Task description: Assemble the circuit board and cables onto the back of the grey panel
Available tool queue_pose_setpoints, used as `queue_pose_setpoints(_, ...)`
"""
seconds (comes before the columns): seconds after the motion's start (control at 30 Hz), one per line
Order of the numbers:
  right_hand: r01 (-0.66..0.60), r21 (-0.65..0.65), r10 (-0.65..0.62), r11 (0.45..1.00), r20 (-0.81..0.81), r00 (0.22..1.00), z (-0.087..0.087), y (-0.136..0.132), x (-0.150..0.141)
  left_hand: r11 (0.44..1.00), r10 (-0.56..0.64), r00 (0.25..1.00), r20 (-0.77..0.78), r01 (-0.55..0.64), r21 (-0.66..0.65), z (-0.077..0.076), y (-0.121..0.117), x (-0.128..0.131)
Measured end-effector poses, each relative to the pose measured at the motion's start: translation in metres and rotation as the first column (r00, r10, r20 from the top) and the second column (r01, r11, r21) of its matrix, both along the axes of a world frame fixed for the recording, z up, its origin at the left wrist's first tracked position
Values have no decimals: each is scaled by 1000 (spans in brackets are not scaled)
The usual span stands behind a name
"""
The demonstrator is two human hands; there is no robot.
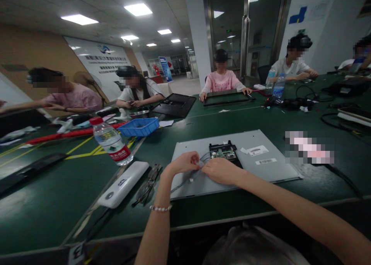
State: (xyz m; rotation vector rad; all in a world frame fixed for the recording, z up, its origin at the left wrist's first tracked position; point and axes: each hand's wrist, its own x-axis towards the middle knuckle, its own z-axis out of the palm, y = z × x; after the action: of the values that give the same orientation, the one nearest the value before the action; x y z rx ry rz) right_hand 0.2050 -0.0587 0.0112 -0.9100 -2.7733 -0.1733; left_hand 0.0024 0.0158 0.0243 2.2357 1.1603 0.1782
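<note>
A flat grey metal display panel (pixel 278 171) lies on the green table in front of me. Near its middle sits a black bracket with a green circuit board (pixel 222 153), and white labels (pixel 256 150) are stuck to its right side. Over the panel, my left hand (pixel 184 163) pinches a grey cable (pixel 181 185) just left of the board. My right hand (pixel 222 170) is closed on the same cable close by, its fingertips partly hidden and its back covering the board's lower edge. The cable trails down to the panel's lower left.
Left of the panel lie eyeglasses (pixel 147 184), a white power bank (pixel 124 184), a water bottle (pixel 111 142) and a blue tray (pixel 139 126). A blurred-out pink object (pixel 310 148) with a black cable is to the right. Several people sit around the table; one handles a black frame (pixel 227 98).
</note>
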Motion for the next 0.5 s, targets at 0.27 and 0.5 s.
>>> queue_pose_setpoints(0.27,-16,-10,15,1000,-26,1000,1,1,2,1000,1,1000,5,-1,1,3,-2,0)
queue_pose_setpoints(0.5,-26,10,26,1000,-48,998,1,2,2,1000,-9,1000,-5,9,15,5,-2,2)
